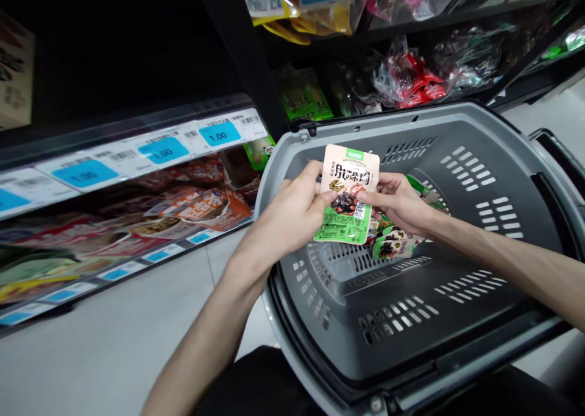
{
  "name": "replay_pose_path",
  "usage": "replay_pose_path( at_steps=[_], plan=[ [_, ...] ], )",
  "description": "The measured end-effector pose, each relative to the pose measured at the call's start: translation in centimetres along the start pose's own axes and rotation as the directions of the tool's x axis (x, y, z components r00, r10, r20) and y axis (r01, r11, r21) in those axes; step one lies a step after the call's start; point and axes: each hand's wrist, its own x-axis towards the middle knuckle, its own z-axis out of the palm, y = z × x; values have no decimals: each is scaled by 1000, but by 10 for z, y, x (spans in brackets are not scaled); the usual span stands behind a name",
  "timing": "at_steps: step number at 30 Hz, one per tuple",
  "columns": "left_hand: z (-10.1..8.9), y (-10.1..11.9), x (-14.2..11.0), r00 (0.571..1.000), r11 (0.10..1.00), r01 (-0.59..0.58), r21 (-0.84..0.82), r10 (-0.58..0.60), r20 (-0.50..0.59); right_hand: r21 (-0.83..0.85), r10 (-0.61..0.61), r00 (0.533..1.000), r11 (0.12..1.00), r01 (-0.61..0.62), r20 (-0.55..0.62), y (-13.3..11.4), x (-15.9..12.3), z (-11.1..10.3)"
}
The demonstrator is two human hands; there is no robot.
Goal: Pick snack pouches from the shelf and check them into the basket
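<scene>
Now the packet [346,203] sits between 2 hands [297,209] [404,204].

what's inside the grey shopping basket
Several snack pouches, some green and cream, lie at the bottom. The right hand and the held pouch cover part of them, so their full number and anything beneath can't be seen.
</scene>
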Motion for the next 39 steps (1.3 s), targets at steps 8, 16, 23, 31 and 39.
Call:
replay_pose_path(
  at_steps=[8, 16, 23, 31, 39],
  plan=[
    [-1, 1, -1, 1000, 1000, 3, 19, -3, 7, 0, -11, 1000, 1000, 11, 1, 0, 0, 0],
    [0, 3, -1, 1000, 1000, 2, 20, -2, 11, -20, -10, 1000, 1000, 10, -17, -1, -1, 0],
    [0, 3, -2, 1000, 1000, 12, 22, -12, 17, -5, 5, 1000, 1000, -6, -28, -1, -2, 0],
    [-1, 4, -2, 999, 999, 33, 24, -33, 17, 7, 1, 1000, 1000, 0, -26, -2, -2, 1],
    [-2, 2, 0, 999, 999, 35, 24, -35, 17, -2, -6, 1000, 1000, 6, -4, -3, 1, 1]
  ],
)
